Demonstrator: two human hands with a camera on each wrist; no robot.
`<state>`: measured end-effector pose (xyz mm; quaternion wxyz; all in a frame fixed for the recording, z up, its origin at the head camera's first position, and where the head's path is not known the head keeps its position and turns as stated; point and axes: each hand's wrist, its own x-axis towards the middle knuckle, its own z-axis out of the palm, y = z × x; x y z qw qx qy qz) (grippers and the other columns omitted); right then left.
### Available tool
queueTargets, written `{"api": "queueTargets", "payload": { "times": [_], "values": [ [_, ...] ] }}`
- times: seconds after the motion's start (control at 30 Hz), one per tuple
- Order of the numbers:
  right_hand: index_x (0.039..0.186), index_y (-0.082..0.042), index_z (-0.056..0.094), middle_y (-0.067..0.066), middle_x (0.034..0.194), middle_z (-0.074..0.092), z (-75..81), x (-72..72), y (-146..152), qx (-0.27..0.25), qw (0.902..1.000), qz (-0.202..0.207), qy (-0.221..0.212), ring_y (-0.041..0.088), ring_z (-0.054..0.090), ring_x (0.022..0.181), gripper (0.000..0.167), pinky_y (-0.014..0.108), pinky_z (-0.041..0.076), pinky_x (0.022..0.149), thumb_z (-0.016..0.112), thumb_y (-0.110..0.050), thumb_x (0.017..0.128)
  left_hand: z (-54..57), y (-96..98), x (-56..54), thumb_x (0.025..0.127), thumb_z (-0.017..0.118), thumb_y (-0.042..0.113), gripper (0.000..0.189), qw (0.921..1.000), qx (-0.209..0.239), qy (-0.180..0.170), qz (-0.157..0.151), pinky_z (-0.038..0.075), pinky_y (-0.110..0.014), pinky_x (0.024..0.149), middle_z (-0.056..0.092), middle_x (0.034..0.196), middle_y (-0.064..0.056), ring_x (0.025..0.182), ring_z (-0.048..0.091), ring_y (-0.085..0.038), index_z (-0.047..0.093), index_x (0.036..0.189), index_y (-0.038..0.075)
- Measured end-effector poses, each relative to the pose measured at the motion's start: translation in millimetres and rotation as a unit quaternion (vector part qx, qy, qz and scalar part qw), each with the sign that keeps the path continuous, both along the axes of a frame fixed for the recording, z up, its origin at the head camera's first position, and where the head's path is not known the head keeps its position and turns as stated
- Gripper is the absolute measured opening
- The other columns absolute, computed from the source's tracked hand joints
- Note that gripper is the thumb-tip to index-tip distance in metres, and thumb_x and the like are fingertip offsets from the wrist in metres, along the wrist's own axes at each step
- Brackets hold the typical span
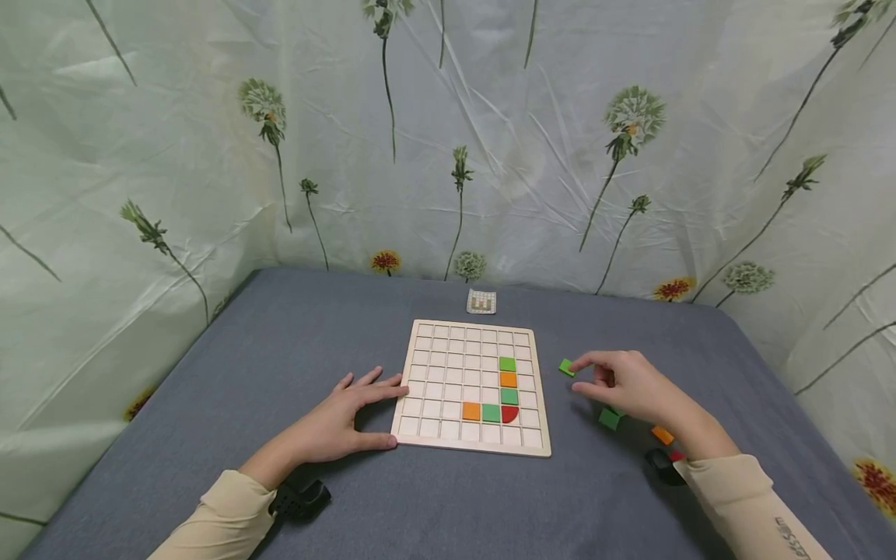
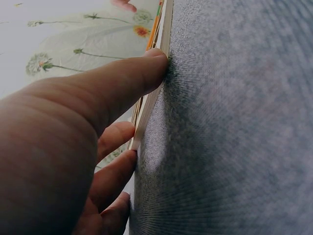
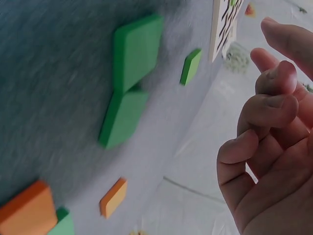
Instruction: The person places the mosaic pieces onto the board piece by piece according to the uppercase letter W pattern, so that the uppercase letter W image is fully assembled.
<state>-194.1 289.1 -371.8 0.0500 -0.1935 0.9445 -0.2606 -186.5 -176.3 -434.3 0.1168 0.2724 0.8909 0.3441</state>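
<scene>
A pale wooden grid board [image 1: 434, 373] lies flat on the table. In its squares sit a light green tile [image 1: 507, 364], orange tiles [image 1: 508, 379], green tiles [image 1: 509, 396] and a red rounded tile [image 1: 509, 414], forming an L turned to the left. My left hand [image 1: 343, 420], fingers spread, touches the board's left side, with the thumb [image 2: 146, 68] at its near corner. Right of the board, my right hand [image 1: 633, 385] hovers beside a loose light green tile [image 3: 190, 66], thumb and index finger parted and the other fingers curled loosely; it holds nothing.
Two green tiles [image 3: 137, 51] lie loose beneath the right hand, with orange tiles [image 1: 662, 435] and a red piece [image 1: 676, 456] nearer the right wrist. Behind the board is a small patterned card [image 1: 481, 302]. A flowered curtain [image 1: 448, 140] hangs behind the grey tabletop [image 1: 336, 334].
</scene>
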Motion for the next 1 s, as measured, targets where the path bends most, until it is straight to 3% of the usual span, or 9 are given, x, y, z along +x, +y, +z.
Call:
{"api": "queueTargets", "payload": {
  "times": [0.13, 0.3, 0.5, 1.0],
  "values": [
    [0.121, -0.009, 0.078, -0.008, 0.072, 0.057, -0.3, 1.5, 10, 0.000, 0.9999, -0.006, -0.010, 0.003, 0.045, 0.057, 0.028, 0.024, 0.041, 0.055, 0.079, -0.026, 0.099, 0.7, -1.9, 1.7, 0.090, 0.086, 0.046, 0.074, 1.0000, 0.004, 0.000, 0.003, 0.003, -0.078, 0.127, 0.044, 0.171, -0.005, 0.166, 0.021, -0.045, 0.059, 0.156, 0.024],
    [0.121, -0.010, 0.078, -0.008, 0.072, 0.056, -2.8, 6.2, 25, 0.009, 0.9985, -0.004, -0.054, 0.003, 0.045, 0.058, 0.030, 0.023, 0.041, 0.055, 0.083, -0.026, 0.096, 0.8, -3.2, 2.1, 0.090, 0.086, 0.048, 0.074, 1.0000, 0.004, -0.004, 0.003, 0.002, -0.078, 0.127, 0.043, 0.172, -0.004, 0.166, 0.020, -0.045, 0.059, 0.156, 0.025],
    [0.119, -0.011, 0.079, -0.011, 0.067, 0.050, -5.2, 13.9, 42, 0.010, 0.9934, 0.027, -0.111, 0.000, 0.041, 0.057, 0.026, 0.021, 0.036, 0.057, 0.080, -0.010, 0.093, 0.2, -1.0, -0.1, 0.090, 0.086, 0.048, 0.074, 1.0000, 0.004, -0.005, 0.001, 0.002, -0.078, 0.127, 0.043, 0.172, -0.003, 0.166, 0.020, -0.045, 0.059, 0.156, 0.026],
    [0.121, -0.009, 0.077, -0.011, 0.066, 0.046, -14.8, 17.1, 52, -0.001, 0.9924, 0.029, -0.119, 0.000, 0.039, 0.056, 0.029, 0.022, 0.035, 0.057, 0.077, -0.004, 0.092, -0.7, -0.8, -1.4, 0.090, 0.086, 0.048, 0.074, 1.0000, 0.002, -0.003, 0.002, 0.002, -0.077, 0.128, 0.044, 0.172, 0.000, 0.166, 0.020, -0.044, 0.059, 0.156, 0.027]
  ]
}}
